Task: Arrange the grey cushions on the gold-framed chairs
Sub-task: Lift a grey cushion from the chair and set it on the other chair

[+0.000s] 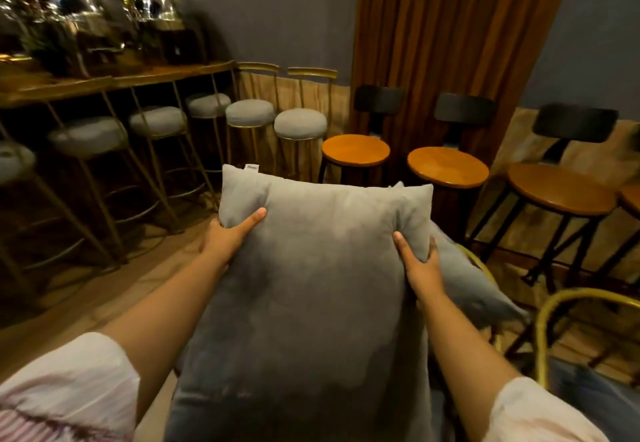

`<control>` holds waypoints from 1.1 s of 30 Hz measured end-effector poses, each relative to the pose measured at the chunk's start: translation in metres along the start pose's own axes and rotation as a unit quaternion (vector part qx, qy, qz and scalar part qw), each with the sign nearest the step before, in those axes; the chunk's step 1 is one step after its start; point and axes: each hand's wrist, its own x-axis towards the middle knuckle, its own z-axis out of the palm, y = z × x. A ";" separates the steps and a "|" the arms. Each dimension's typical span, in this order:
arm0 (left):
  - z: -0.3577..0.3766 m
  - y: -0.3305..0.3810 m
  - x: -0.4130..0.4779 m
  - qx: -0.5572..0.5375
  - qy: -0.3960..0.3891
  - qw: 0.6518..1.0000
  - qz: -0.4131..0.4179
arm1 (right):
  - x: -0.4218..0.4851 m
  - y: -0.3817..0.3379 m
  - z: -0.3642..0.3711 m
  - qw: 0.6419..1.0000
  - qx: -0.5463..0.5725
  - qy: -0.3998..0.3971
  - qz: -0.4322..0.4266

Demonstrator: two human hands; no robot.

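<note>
A large grey cushion (311, 285) fills the middle of the view, held up in front of me. My left hand (228, 237) grips its upper left side, thumb on the front. Gripping its upper right side is my right hand (419, 265), fingers wrapped behind the edge. A second grey cushion (471, 285) lies behind it to the right, against a gold-framed chair (485, 268) whose curved rail shows past it. Another gold chair frame (543, 330) curves at the lower right.
Gold-legged bar stools with grey round seats (299, 124) line a wooden counter (114, 79) at the left. Three black stools with round wooden seats (446, 166) stand by a brown curtain (433, 25). Glass domes (69, 25) sit on the counter.
</note>
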 end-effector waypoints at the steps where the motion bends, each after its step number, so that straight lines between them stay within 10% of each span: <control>1: -0.003 -0.002 0.021 0.011 -0.001 1.000 -0.004 | 0.009 0.007 0.017 1.000 0.001 -0.003 0.011; 8: 0.008 -0.032 0.126 0.049 -0.065 0.996 -0.022 | 0.065 0.058 0.092 0.995 -0.029 0.007 0.097; 15: 0.032 -0.121 0.133 0.351 -0.033 0.935 0.037 | 0.056 0.126 0.151 0.937 -0.319 -0.121 0.072; 33: 0.066 -0.104 0.066 0.490 -0.066 0.864 0.094 | 0.021 0.105 0.079 0.926 -0.333 -0.180 -0.009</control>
